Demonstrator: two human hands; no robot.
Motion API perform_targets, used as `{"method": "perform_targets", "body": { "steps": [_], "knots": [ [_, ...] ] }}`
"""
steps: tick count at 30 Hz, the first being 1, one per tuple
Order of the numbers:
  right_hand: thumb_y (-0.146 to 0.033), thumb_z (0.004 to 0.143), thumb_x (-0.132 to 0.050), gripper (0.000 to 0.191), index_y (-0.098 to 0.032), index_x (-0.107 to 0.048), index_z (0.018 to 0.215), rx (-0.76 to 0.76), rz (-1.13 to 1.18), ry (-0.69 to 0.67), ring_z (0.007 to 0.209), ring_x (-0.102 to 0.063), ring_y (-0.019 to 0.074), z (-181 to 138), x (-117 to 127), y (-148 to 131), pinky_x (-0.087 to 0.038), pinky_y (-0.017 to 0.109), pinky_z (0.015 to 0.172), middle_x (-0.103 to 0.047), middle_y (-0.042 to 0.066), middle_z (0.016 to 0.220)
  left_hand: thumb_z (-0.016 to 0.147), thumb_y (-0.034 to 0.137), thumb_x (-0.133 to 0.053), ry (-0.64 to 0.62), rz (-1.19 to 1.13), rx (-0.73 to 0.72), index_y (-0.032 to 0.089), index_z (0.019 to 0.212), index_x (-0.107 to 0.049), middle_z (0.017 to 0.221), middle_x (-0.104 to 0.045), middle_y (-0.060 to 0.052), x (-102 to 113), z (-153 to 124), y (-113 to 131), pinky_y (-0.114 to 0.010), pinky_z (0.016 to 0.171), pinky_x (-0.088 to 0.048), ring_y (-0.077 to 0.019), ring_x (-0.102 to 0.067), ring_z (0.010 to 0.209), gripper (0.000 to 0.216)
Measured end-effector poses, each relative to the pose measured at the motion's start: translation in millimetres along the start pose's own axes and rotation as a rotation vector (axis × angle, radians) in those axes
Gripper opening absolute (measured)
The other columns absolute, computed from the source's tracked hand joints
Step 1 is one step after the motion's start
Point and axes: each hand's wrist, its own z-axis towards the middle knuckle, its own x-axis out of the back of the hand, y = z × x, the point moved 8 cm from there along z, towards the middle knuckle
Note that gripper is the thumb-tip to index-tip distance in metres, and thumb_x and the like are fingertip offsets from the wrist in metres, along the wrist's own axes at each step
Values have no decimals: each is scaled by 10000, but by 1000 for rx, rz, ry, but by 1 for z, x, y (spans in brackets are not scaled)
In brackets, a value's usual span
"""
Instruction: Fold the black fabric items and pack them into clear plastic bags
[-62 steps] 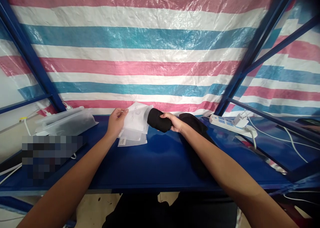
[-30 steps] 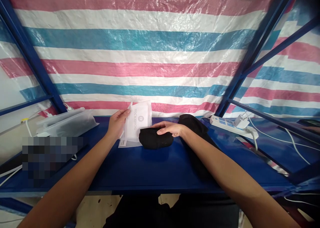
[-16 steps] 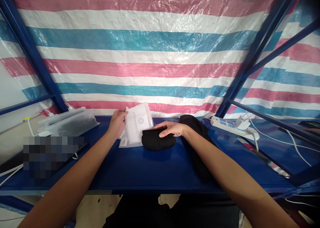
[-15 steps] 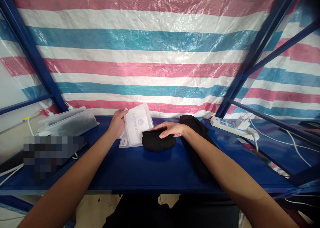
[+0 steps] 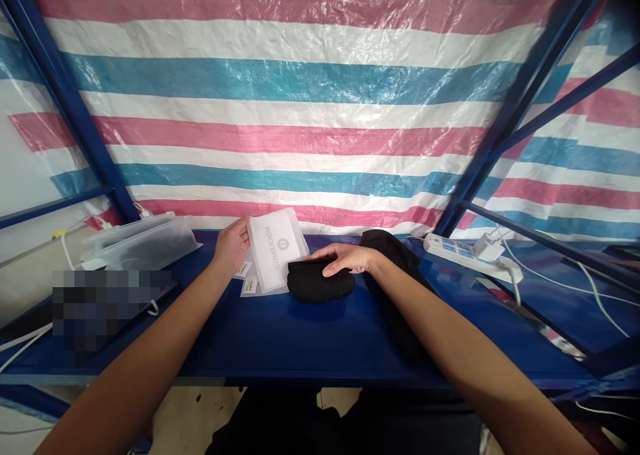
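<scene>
In the head view my left hand (image 5: 233,246) is at the left edge of a frosted plastic bag (image 5: 275,248) printed ROCKBROS, its fingers closed on the edge; the thumb is mostly hidden. Under this bag another clear bag with small white labels (image 5: 250,286) sticks out at lower left. My right hand (image 5: 345,258) grips a folded black cloth bundle (image 5: 320,287) from above, thumb in front and fingers behind. The bundle touches or overlaps the right edge of the printed bag. Beside my right forearm lies a larger black cloth (image 5: 393,252).
Several frosted bags (image 5: 150,242) stand at the back left of the blue table (image 5: 300,348). A white power strip (image 5: 465,254) with plugs and cables lies at the back right. Blue metal posts (image 5: 505,108) and a striped plastic sheet (image 5: 280,135) border the table.
More of the labelled bag beneath shows now, with a second label visible. My left hand has shifted slightly at the bag's edge. My right hand keeps its hold on the bundle.
</scene>
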Motion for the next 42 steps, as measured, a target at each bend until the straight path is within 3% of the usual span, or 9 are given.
{"method": "perform_targets", "body": {
  "steps": [5, 11, 14, 20, 27, 31, 35, 39, 42],
  "knots": [
    [-356, 669, -1036, 759, -274, -794, 1384, 49, 42, 25, 1105, -810, 218, 1, -3, -8, -642, 195, 864, -812, 57, 1318, 911, 456, -816, 4, 132, -231, 186, 1055, -779, 991, -808, -78, 4, 1, 10, -318, 793, -624, -228, -783, 901, 308],
    [-368, 722, -1010, 715, -258, -783, 1390, 33, 77, 51, 934, -830, 184, 3, 6, 3, -622, 156, 673, -834, 72, 1245, 803, 375, -934, -26, 446, -79, 257, 1469, -609, 1222, -776, -112, 19, 15, -12, -379, 870, -600, -298, -771, 1057, 750],
    [-354, 715, -1011, 643, -245, -807, 1315, 46, 159, 116, 982, -832, 198, 1, 19, 7, -655, 194, 765, -823, 81, 1286, 741, 333, -961, 68, 668, -134, 230, 1410, -662, 1295, -756, -159, 39, 25, -7, -425, 1011, -547, -360, -723, 1216, 740],
    [-362, 772, -999, 546, -273, -811, 1276, 51, 266, 263, 965, -825, 174, 0, 38, 15, -667, 180, 749, -831, 62, 1251, 631, 416, -991, -37, 975, -207, 193, 1292, -713, 1503, -657, -248, 39, 31, -4, -503, 1228, -360, -493, -440, 1558, 751],
    [-377, 746, -1025, 549, -254, -815, 1238, -29, 204, 182, 961, -821, 173, 10, 20, 23, -668, 182, 759, -827, 57, 1242, 448, 511, -1053, -144, 1117, -104, 252, 1177, -759, 1425, -669, -200, 35, 15, -26, -475, 1114, -439, -532, -608, 1362, 828],
    [-475, 806, -980, 470, -257, -824, 1192, 20, 261, 335, 1030, -821, 218, 12, 27, 19, -681, 223, 779, -833, 80, 1236, 548, 502, -1021, -189, 1210, -209, 245, 1144, -771, 1472, -633, -207, 19, 1, -22, -527, 1156, -410, -550, -525, 1426, 696],
    [-552, 907, -868, 433, -240, -809, 1201, 171, 422, 548, 1088, -806, 248, 11, 43, 8, -696, 291, 827, -828, 100, 1253, 777, 515, -925, -271, 1022, -354, 231, 1143, -800, 1434, -680, -185, -18, -20, -5, -520, 1176, -441, -468, -537, 1430, 480],
    [-559, 938, -817, 463, -274, -778, 1300, 454, 437, 515, 1205, -758, 241, 11, 35, -24, -668, 314, 945, -799, 54, 1327, 906, 568, -847, -573, 537, 93, 256, 1350, -766, 1387, -726, -172, -53, -49, -30, -495, 948, -619, -383, -744, 1157, 549],
    [-491, 856, -911, 506, -279, -782, 1297, 503, 266, 497, 1226, -735, 232, 10, 22, -37, -636, 300, 974, -787, 34, 1334, 925, 523, -857, -676, 328, 274, 259, 1429, -731, 1360, -750, -176, -68, -68, -41, -518, 923, -662, -396, -733, 1227, 582]
  ]
}}
